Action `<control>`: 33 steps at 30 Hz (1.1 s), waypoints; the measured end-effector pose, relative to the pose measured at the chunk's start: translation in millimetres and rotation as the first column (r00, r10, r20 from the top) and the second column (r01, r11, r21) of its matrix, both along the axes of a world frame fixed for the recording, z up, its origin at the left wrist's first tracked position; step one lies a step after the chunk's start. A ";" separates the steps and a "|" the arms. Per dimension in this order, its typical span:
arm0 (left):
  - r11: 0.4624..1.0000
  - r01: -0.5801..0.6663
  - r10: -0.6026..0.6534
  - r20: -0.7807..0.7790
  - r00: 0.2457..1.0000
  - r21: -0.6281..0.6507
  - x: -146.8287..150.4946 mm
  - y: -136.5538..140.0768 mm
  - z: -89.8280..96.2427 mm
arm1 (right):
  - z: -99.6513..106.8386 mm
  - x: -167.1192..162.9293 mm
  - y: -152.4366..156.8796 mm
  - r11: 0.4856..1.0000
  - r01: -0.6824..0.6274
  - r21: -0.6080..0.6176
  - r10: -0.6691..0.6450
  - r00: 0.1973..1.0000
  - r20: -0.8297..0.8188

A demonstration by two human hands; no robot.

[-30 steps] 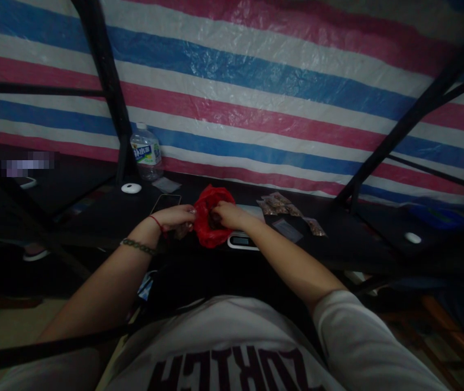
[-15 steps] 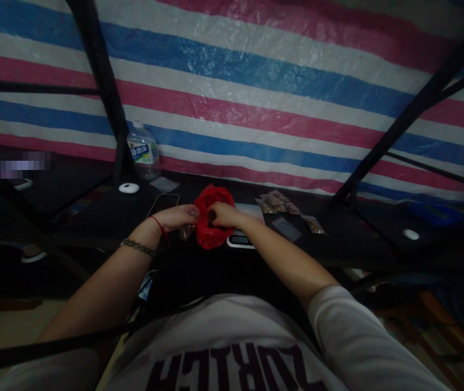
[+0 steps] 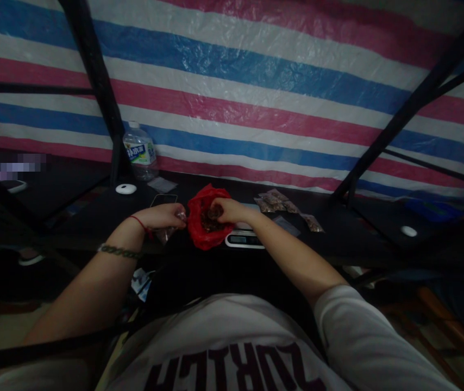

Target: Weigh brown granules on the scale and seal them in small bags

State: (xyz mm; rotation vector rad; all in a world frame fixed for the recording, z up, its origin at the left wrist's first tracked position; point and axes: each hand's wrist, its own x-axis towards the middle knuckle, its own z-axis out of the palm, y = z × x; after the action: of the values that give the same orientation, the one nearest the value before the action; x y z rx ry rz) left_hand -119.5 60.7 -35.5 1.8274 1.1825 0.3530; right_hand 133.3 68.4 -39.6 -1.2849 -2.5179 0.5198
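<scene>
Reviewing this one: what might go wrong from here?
The red bag gapes open with the right hand at its mouth; the brown bits inside could spill if it tips. The right forearm passes close to the scale and might bump it. The clear bag hangs from the left hand and may slip.

Left hand [image 3: 167, 216] backed off, red bag [image 3: 203, 239] opened up
Half a second ago that hand was right up against the bag; now there's a little gap, and the clear baggie [image 3: 164, 235] it's pinching went with it. The mouth's spread wider, so the brown bits [image 3: 206, 221] inside show, and the right hand [image 3: 229, 210] has some in its fingers.
</scene>
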 end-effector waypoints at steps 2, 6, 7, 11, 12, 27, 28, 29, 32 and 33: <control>0.998 0.010 -0.005 -0.079 0.997 0.058 -1.6 -8.4 -0.5 | 7.1 2.4 -5.6 0.998 -0.027 0.053 0.023 0.997 0.079; 0.980 -0.037 0.075 -0.188 0.979 0.198 6.6 -34.0 -9.3 | 12.1 1.0 -18.3 0.978 -0.086 0.191 0.033 0.963 0.266; 0.964 -0.069 0.123 -0.200 0.972 0.256 10.8 -39.6 -13.1 | 11.4 -0.7 -21.3 0.972 -0.092 0.218 0.021 0.951 0.309; 0.907 -0.155 0.243 -0.186 0.952 0.392 30.2 -50.9 -31.5 | 5.9 -9.9 -29.1 0.966 -0.136 0.218 0.035 0.911 0.411; 0.892 -0.166 0.256 -0.169 0.952 0.420 34.5 -51.2 -35.8 | 4.3 -11.7 -29.7 0.966 -0.152 0.208 0.055 0.911 0.409; 0.826 -0.349 0.396 -0.015 0.918 0.442 54.4 -47.0 -59.2 | -12.7 -14.9 -15.7 0.972 -0.225 0.071 0.209 0.961 0.182; 0.829 -0.379 0.409 0.016 0.912 0.412 54.2 -46.0 -61.1 | -12.7 -14.8 -14.9 0.974 -0.216 0.073 0.201 0.963 0.178; 0.834 -0.403 0.416 0.051 0.908 0.377 53.7 -45.0 -63.2 | -12.6 -14.7 -14.3 0.976 -0.203 0.077 0.187 0.967 0.176; 0.855 -0.435 0.401 0.172 0.900 0.282 52.0 -42.6 -69.9 | -11.8 -14.1 -13.4 0.985 -0.151 0.088 0.134 0.975 0.177; 0.862 -0.435 0.388 0.213 0.897 0.261 51.5 -41.9 -72.1 | -11.5 -13.9 -13.3 0.986 -0.144 0.089 0.127 0.976 0.174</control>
State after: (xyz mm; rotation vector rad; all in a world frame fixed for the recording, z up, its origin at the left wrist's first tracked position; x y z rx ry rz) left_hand -68.1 18.7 -107.6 1.7466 1.4713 0.9532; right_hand 119.4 55.1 -51.0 -1.1705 -2.7468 0.3182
